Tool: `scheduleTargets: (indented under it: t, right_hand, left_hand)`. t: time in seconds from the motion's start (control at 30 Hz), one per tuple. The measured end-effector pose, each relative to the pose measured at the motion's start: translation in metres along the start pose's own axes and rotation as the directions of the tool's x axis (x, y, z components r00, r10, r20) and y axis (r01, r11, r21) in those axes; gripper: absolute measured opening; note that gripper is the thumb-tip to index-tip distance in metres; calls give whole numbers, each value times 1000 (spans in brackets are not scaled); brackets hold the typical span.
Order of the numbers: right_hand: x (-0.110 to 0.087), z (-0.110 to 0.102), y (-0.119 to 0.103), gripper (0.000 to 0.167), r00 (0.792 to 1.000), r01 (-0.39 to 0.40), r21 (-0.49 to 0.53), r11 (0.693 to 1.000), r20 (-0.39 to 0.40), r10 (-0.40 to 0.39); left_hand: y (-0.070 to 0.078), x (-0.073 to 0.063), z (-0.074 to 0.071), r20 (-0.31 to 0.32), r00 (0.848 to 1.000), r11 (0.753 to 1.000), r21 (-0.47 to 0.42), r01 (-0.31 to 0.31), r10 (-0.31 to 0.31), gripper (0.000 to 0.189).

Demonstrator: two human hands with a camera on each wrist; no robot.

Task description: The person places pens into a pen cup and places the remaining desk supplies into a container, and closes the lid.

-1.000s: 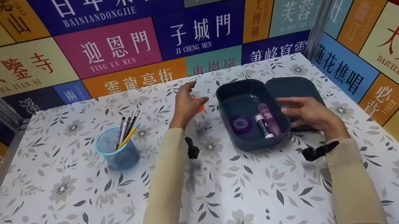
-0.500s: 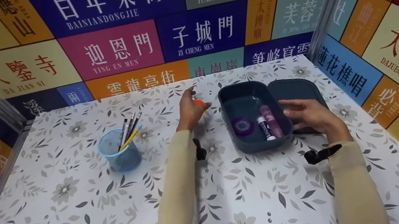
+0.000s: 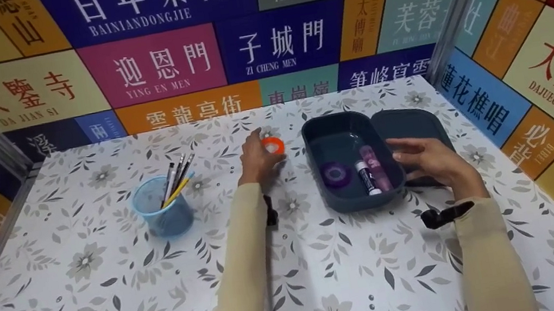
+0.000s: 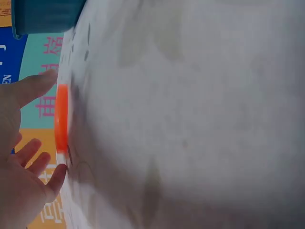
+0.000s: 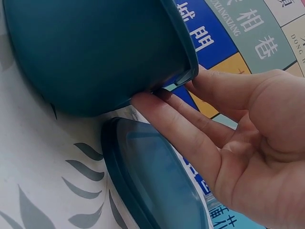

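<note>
My left hand [image 3: 256, 161] reaches around the left side of an orange tape roll [image 3: 280, 144] lying on the table. In the left wrist view the thumb and fingers are spread either side of the roll, with a gap to it. At the right, my right hand [image 3: 434, 159] touches the outer wall of a dark teal box [image 3: 361, 202]. Its fingers lie straight along the wall, the thumb at the rim in the right wrist view. Inside the box are a purple tape roll [image 3: 328, 178], a white-capped glue stick [image 3: 366, 178] and a pink tube [image 3: 372, 163].
A dark teal lid [image 3: 409, 124] lies right of the box, partly behind my right hand. To the left stands a blue mesh pen cup [image 3: 169, 221] holding several pens and brushes [image 3: 178, 175]. Sign-covered walls [image 3: 281, 39] border the floral-patterned table [image 3: 166, 298].
My left hand has shifted slightly left and nearer, lower over the orange tape roll, and more of the roll shows. My right hand stays at the box.
</note>
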State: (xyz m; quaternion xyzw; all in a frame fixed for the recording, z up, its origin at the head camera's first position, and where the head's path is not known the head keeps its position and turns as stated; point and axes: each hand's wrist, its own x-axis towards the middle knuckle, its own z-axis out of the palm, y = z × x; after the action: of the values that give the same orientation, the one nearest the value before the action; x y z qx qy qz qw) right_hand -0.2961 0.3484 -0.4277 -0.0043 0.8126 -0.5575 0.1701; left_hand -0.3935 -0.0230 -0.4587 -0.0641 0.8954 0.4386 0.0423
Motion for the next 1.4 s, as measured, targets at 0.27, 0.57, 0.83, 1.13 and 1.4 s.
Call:
scheduleTargets:
  t: [0.27, 0.57, 0.83, 1.13, 1.4]
  right_hand:
    - [-3, 1, -1, 61, 1000, -12, -1, 1000, -4, 12]
    - [-4, 2, -2, 63, 1000, -1, 11, 1000, -5, 1]
    - [-3, 0, -3, 63, 1000, -1, 8, 1000, -1, 1]
    - [0, 1, -3, 63, 1000, -8, 12, 1000, -4, 8]
    - [-4, 0, -4, 63, 1000, -3, -19, 1000, 0, 3]
  left_hand:
    - [-3, -2, -1, 48, 999, 996, 88, -10, 5, 92]
    - [-6, -4, -4, 31, 998, 983, 176, -55, 50, 92]
    - [-9, -6, -5, 21, 1000, 986, 165, -22, 19, 97]
    - [-6, -5, -5, -10, 997, 989, 126, 72, -72, 85]
    - [-8, -10, -8, 44, 999, 996, -86, -25, 28, 87]
